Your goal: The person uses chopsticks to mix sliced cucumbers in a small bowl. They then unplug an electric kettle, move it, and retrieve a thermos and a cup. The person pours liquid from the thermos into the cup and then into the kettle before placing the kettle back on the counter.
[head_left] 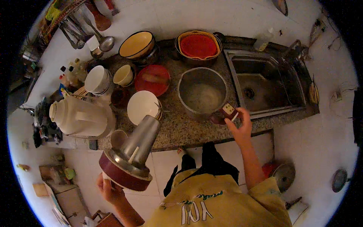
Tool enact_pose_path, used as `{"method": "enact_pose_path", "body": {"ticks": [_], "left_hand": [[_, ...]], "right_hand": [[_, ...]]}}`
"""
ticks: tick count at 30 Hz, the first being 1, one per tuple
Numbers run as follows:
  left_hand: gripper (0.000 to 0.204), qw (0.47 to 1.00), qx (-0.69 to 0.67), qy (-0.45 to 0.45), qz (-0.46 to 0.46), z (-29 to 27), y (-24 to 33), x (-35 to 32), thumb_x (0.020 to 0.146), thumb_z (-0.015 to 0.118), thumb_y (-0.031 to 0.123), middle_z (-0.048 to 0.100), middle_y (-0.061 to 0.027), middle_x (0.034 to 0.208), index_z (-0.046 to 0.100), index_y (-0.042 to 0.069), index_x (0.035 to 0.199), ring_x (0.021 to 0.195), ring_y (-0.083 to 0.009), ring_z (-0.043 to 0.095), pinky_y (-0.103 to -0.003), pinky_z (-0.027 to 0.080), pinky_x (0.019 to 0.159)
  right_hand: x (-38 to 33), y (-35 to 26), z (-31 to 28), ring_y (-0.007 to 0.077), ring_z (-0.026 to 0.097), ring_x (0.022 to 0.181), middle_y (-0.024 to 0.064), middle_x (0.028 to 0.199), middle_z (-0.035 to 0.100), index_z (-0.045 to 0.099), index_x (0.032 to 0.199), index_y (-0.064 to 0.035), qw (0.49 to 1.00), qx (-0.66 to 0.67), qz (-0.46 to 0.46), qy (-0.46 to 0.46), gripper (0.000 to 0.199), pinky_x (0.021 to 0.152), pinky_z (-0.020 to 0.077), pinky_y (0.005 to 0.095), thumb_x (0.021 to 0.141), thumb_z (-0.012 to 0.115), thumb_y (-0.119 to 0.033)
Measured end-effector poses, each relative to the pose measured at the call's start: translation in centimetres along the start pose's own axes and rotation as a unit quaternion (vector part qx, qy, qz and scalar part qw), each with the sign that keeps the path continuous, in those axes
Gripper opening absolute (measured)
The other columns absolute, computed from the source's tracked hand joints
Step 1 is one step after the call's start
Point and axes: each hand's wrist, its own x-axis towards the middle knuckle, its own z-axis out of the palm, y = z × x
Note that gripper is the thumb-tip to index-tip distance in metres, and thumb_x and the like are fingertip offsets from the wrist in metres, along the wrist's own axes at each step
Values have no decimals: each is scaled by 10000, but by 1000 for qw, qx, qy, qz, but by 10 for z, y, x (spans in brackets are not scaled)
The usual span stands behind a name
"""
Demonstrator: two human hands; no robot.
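Observation:
My left hand (109, 189) holds up a soymilk maker head (140, 145), gripping it at the dark red top. Its tapered metal body tilts up and to the right, and thin metal parts at its tip hang in front of a white bowl (139, 108). My right hand (242, 125) is closed on the dark red handle of a round metal jug (182, 89); a pale socket panel (229, 109) shows on top of the handle. The jug stands on the counter, open at the top, and its inside looks greyish and cloudy.
A steel sink (261, 81) is set in the granite counter (170, 132) at the right. Behind the jug stands a red basket (198, 44) in a pot. Leftward are a red plate (153, 80), stacked white bowls (97, 79), a yellow bowl (137, 44) and a white kettle-like vessel (81, 117).

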Motion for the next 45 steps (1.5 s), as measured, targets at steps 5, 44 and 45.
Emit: {"method": "enact_pose_path", "body": {"ticks": [5,44,45], "left_hand": [[266,998,58,17,3,15,11,-29,771,525,248,452,4,514,519,-18,759,371,-31,355,-172,229,321],[224,831,-288,-204,-429,499,-131,-192,865,405,276,402,27,495,521,86,895,339,-55,316,-168,263,308],[209,840,-281,-152,-439,506,-148,-191,863,424,270,450,20,527,528,94,905,366,-55,366,-168,292,319]], "right_hand": [[-27,2,-25,201,499,881,86,974,508,550,871,-42,991,73,-26,107,211,755,420,295,685,647,-65],[126,181,-268,208,447,1049,64,1105,485,415,1151,-48,723,596,307,-168,506,902,322,363,731,584,-275],[128,200,-263,207,460,1028,65,1088,495,428,1134,-52,693,617,334,-166,486,884,338,358,733,581,-280]]}}
